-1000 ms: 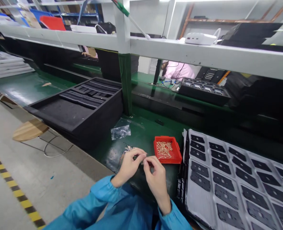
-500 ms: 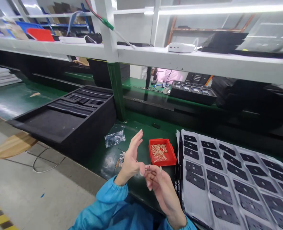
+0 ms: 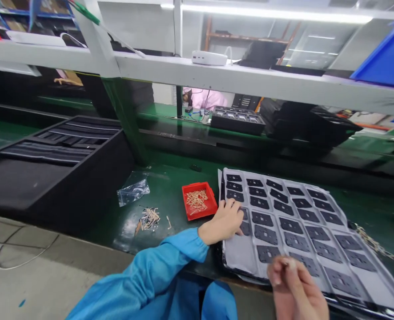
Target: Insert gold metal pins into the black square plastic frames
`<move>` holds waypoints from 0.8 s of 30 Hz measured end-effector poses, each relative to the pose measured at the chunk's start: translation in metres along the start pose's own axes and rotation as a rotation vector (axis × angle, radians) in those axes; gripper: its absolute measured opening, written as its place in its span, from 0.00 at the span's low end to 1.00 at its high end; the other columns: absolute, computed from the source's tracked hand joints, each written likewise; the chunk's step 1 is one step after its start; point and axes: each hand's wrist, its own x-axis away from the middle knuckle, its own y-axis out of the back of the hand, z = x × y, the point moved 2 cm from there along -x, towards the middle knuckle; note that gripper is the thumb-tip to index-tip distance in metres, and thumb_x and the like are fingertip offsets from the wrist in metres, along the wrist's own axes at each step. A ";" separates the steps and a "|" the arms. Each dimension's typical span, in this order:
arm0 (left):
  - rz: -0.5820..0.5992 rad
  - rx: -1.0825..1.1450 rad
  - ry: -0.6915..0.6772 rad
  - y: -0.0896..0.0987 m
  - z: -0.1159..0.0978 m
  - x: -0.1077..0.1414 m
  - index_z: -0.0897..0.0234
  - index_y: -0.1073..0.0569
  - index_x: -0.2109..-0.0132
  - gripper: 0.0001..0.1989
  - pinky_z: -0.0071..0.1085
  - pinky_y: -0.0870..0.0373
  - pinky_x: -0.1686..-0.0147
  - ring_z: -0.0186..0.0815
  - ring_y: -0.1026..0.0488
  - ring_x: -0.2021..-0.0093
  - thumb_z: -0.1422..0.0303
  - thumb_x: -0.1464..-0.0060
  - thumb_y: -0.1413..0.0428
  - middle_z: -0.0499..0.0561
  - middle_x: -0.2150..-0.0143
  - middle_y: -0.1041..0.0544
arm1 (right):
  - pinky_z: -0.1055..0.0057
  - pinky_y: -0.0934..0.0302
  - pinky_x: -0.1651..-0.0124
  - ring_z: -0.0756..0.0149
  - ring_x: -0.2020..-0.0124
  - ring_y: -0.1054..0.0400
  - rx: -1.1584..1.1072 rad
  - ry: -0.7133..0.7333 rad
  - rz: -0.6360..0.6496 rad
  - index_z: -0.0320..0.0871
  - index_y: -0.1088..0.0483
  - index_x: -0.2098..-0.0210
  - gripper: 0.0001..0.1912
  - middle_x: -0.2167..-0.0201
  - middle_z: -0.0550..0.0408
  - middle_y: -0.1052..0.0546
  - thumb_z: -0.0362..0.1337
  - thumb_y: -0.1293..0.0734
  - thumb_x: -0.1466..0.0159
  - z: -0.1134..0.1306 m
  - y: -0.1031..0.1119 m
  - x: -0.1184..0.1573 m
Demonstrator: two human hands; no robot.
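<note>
My left hand (image 3: 223,221) lies over the left column of a white sectioned tray (image 3: 239,253), fingers curled over a flat black plate (image 3: 245,228) there and partly hiding it. Close to the camera, my right hand (image 3: 297,284) is above the tray's front edge, thumb and fingertips pinched together. A tiny dark spot shows at that pinch, too small to name. Several similar black plates with small cutouts fill the tray in rows. Beside my left hand stands a red box (image 3: 202,215) holding many thin tan sticks (image 3: 197,201).
Small loose pieces (image 3: 149,218) lie on the green table, near a clear plastic bag (image 3: 133,191). A large black case (image 3: 83,178) stands left by a post (image 3: 125,120). More thin pieces (image 3: 373,242) lie right of the tray. A shelf (image 3: 170,69) crosses above; a person in pink (image 3: 207,98) is behind.
My hands were together in front of the red box and have separated. The left moved right onto the tray's plates; the right moved right over the tray's front. The view has turned right.
</note>
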 end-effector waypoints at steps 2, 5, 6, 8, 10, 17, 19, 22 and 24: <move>0.017 0.004 0.040 -0.008 -0.002 -0.003 0.69 0.28 0.59 0.16 0.56 0.38 0.40 0.59 0.34 0.37 0.76 0.51 0.29 0.68 0.41 0.27 | 0.72 0.37 0.71 0.70 0.76 0.34 0.034 0.050 -0.089 0.45 0.24 0.69 0.20 0.74 0.57 0.25 0.53 0.20 0.47 0.002 0.021 -0.001; 0.021 0.085 0.110 -0.003 -0.006 0.007 0.65 0.30 0.59 0.09 0.45 0.30 0.47 0.49 0.26 0.46 0.75 0.41 0.37 0.59 0.51 0.23 | 0.67 0.33 0.62 0.62 0.63 0.27 0.176 0.154 -0.193 0.45 0.24 0.64 0.20 0.64 0.52 0.21 0.53 0.21 0.45 0.000 0.024 -0.003; 0.021 0.132 0.136 0.001 -0.009 0.012 0.64 0.31 0.57 0.06 0.39 0.27 0.53 0.43 0.23 0.53 0.74 0.37 0.40 0.55 0.55 0.22 | 0.64 0.32 0.56 0.58 0.56 0.27 0.251 0.193 -0.187 0.45 0.24 0.63 0.19 0.57 0.50 0.20 0.52 0.22 0.43 0.001 0.017 -0.005; 0.021 0.222 0.183 0.011 -0.019 0.026 0.64 0.32 0.53 0.03 0.29 0.27 0.66 0.34 0.23 0.68 0.70 0.31 0.46 0.49 0.61 0.21 | 0.60 0.36 0.44 0.54 0.42 0.30 0.407 0.254 -0.091 0.45 0.24 0.63 0.16 0.44 0.48 0.24 0.51 0.25 0.39 0.002 -0.004 -0.008; -0.025 0.324 0.229 0.025 -0.030 0.041 0.64 0.31 0.51 0.06 0.25 0.30 0.72 0.30 0.24 0.72 0.67 0.30 0.47 0.48 0.62 0.21 | 0.57 0.40 0.39 0.51 0.37 0.34 0.501 0.267 0.055 0.47 0.24 0.63 0.14 0.39 0.49 0.27 0.51 0.27 0.36 0.004 -0.029 -0.010; -0.217 0.794 0.513 0.068 -0.053 0.087 0.66 0.24 0.50 0.10 0.23 0.34 0.74 0.28 0.30 0.74 0.71 0.37 0.43 0.46 0.70 0.25 | 0.64 0.32 0.50 0.58 0.48 0.27 0.470 0.131 0.316 0.48 0.24 0.63 0.12 0.50 0.52 0.22 0.49 0.29 0.34 0.000 -0.080 -0.007; -0.213 0.842 0.571 0.073 -0.054 0.094 0.67 0.24 0.51 0.09 0.23 0.36 0.76 0.27 0.33 0.77 0.69 0.37 0.43 0.44 0.74 0.28 | 0.67 0.32 0.52 0.60 0.50 0.27 0.479 0.145 0.349 0.48 0.24 0.63 0.11 0.53 0.53 0.22 0.49 0.29 0.33 -0.001 -0.086 -0.006; -0.213 0.894 0.601 0.077 -0.054 0.102 0.67 0.24 0.53 0.09 0.22 0.37 0.78 0.26 0.34 0.78 0.68 0.36 0.44 0.43 0.75 0.29 | 0.69 0.32 0.55 0.61 0.52 0.27 0.509 0.179 0.397 0.48 0.24 0.64 0.10 0.55 0.53 0.21 0.48 0.29 0.33 -0.002 -0.093 -0.004; -0.222 0.894 0.602 0.078 -0.053 0.106 0.66 0.24 0.52 0.09 0.22 0.37 0.78 0.26 0.34 0.79 0.68 0.36 0.44 0.43 0.75 0.29 | 0.70 0.32 0.57 0.61 0.53 0.26 0.526 0.209 0.419 0.48 0.23 0.65 0.10 0.56 0.52 0.21 0.47 0.29 0.33 0.000 -0.097 -0.002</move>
